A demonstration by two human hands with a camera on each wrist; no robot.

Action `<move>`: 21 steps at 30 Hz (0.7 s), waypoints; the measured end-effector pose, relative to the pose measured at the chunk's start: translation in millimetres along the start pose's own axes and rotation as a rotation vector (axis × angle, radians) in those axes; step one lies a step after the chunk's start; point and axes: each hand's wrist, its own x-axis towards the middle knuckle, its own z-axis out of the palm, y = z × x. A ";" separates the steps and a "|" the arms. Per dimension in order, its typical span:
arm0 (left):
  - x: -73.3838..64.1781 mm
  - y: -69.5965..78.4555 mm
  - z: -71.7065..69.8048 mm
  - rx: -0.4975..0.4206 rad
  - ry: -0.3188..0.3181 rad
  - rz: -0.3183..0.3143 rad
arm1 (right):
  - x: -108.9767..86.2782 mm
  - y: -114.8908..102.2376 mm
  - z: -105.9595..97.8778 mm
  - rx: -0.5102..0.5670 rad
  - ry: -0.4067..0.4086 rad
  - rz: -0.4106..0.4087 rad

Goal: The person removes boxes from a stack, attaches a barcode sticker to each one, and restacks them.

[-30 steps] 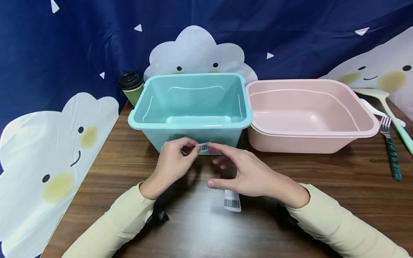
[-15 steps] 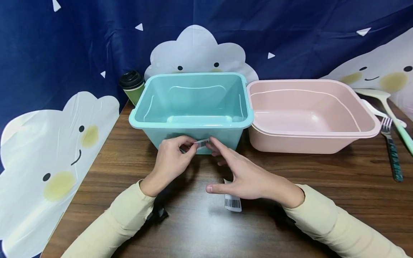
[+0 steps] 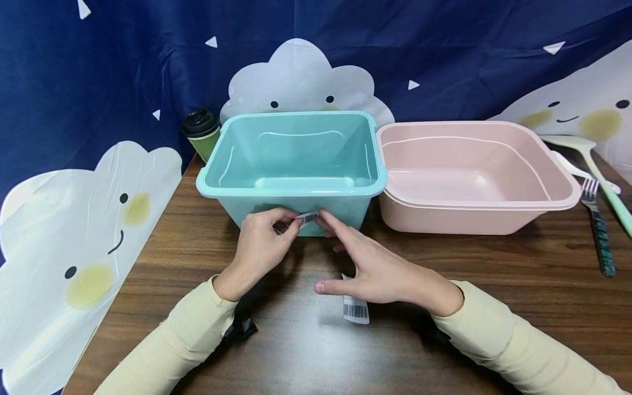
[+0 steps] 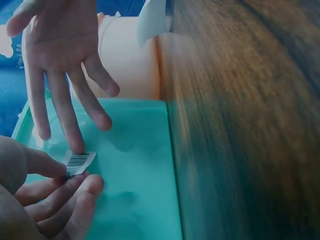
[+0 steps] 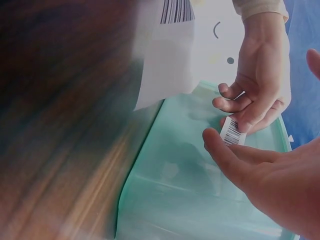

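Note:
A small white barcode label [image 3: 308, 219] lies against the front wall of the turquoise plastic bin [image 3: 291, 192]. My left hand [image 3: 266, 241] pinches its left end between thumb and forefinger. In the left wrist view the label [image 4: 80, 162] stands out from the bin at that end. My right hand [image 3: 380, 266] spreads with straight fingers, its forefinger at the label's right end and its thumb held away. Seen from the right wrist, the label [image 5: 232, 133] spans between both hands. Under my right hand is a strip of barcode labels [image 3: 355, 311], its upper part partly hidden.
To the right, a pink basin [image 3: 474, 206] stands against the bin. A green cup with a black lid [image 3: 199, 131] is behind the bin's left side. A fork [image 3: 598, 230] and a long-handled utensil with a green handle [image 3: 612, 192] lie at far right.
The right hand's forefinger has moved slightly up along the label's right end, and the label tilts a little more. The left hand keeps its pinch; the bins have not moved.

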 end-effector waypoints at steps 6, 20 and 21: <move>-1.3 2.3 -0.9 0.017 0.015 -0.003 | -0.4 0.5 0.5 -0.004 -0.003 0.005; 0.1 3.0 -9.4 0.044 0.025 0.001 | -0.9 0.2 0.5 -0.014 -0.008 0.019; 0.3 3.1 -10.3 0.046 0.025 -0.001 | -0.8 0.3 0.6 -0.015 -0.009 0.022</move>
